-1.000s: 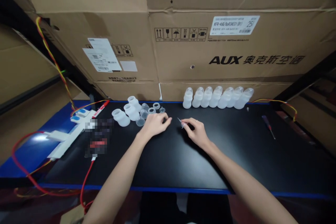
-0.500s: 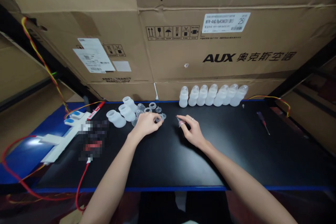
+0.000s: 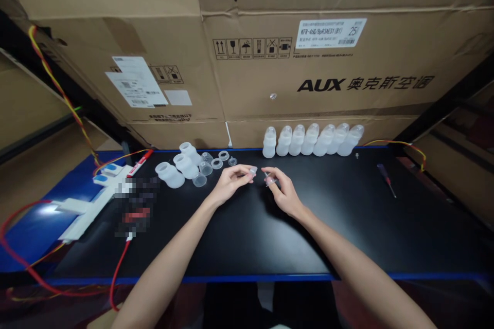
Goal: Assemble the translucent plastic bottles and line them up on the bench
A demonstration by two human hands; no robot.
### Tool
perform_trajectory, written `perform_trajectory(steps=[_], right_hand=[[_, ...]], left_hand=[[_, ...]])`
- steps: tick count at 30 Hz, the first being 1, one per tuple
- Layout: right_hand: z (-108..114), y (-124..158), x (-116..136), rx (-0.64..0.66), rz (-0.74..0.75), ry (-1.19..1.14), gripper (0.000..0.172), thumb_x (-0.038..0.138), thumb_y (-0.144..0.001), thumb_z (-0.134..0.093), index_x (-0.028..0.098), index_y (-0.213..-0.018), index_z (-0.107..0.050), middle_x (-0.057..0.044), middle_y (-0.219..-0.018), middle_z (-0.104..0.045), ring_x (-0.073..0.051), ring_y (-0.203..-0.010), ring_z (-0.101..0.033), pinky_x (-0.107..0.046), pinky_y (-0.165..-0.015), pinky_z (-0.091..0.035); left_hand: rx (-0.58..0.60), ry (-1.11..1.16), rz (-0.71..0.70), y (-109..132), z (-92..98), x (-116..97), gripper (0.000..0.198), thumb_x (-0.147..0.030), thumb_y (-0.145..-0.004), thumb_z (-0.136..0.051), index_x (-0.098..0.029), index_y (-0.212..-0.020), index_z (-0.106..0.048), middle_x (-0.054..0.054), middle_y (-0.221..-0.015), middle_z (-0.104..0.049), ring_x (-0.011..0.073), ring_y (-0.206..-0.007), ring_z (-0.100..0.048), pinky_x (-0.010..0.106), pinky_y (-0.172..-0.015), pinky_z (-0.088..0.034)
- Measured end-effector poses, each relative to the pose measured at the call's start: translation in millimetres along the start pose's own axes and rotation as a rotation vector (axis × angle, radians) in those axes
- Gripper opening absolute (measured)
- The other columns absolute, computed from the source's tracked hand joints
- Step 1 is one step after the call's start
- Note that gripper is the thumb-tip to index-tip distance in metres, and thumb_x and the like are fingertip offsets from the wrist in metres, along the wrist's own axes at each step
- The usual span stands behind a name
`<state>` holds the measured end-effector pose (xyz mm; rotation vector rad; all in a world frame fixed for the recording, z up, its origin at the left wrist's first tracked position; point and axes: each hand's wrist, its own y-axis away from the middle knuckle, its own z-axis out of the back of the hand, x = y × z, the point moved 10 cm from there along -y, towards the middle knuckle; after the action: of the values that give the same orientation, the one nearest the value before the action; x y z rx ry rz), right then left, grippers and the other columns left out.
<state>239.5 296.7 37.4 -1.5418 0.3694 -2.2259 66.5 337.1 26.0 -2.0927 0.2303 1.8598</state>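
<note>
The left hand (image 3: 230,183) pinches a small clear ring (image 3: 252,170) in its fingers; the right hand (image 3: 283,191) grips a tiny clear nipple (image 3: 270,180), both just above the worktop (image 3: 347,216). Both pieces look light and soft: hold by the rims.

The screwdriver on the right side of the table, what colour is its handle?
Dark purplish handle on the small screwdriver, seen in the head view.
</note>
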Motion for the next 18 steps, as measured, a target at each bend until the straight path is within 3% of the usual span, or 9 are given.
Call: perform_trajectory(steps=[6,12,18], right_hand=[[-8.2,0.7,-5.8,0.066,-0.019,-0.112,0.039,0.040,-0.108,-0.054,0.024,-0.142,-0.063,-0.004,-0.099,-0.067,-0.024,-0.097,-0.067,-0.041,-0.096,-0.053],[-9.4,0.8,-10.2,0.073,-0.058,-0.150,0.036,0.042,-0.108,-0.056,0.024,-0.138,-0.065,-0.002,-0.093,-0.065,-0.024,-0.092,-0.065,-0.040,-0.093,-0.052],[-9.0,-0.5,-5.4,0.081,-0.026,-0.131,0.037,0.040,-0.108,-0.055,0.025,-0.140,-0.066,-0.005,-0.104,-0.070,-0.025,-0.097,-0.066,-0.043,-0.098,-0.051]], left_hand=[[0.031,0.075,0.014,0.6,-5.6,4.6,0.034,-0.045,-0.080,-0.093,-0.014,-0.088,-0.080,0.013,-0.122,-0.076,0.0233,-0.102,-0.075,0.036,-0.087,-0.066],[0.024,0.128,0.037,1.1,-7.6,8.1,0.033,-0.044,-0.080,-0.093,-0.015,-0.091,-0.081,0.013,-0.118,-0.078,0.0249,-0.102,-0.076,0.039,-0.087,-0.066],[-0.014,0.160,0.056,1.0,-4.5,9.3,0.034,-0.045,-0.079,-0.093,-0.015,-0.090,-0.081,0.013,-0.118,-0.078,0.0261,-0.103,-0.076,0.039,-0.086,-0.066]])
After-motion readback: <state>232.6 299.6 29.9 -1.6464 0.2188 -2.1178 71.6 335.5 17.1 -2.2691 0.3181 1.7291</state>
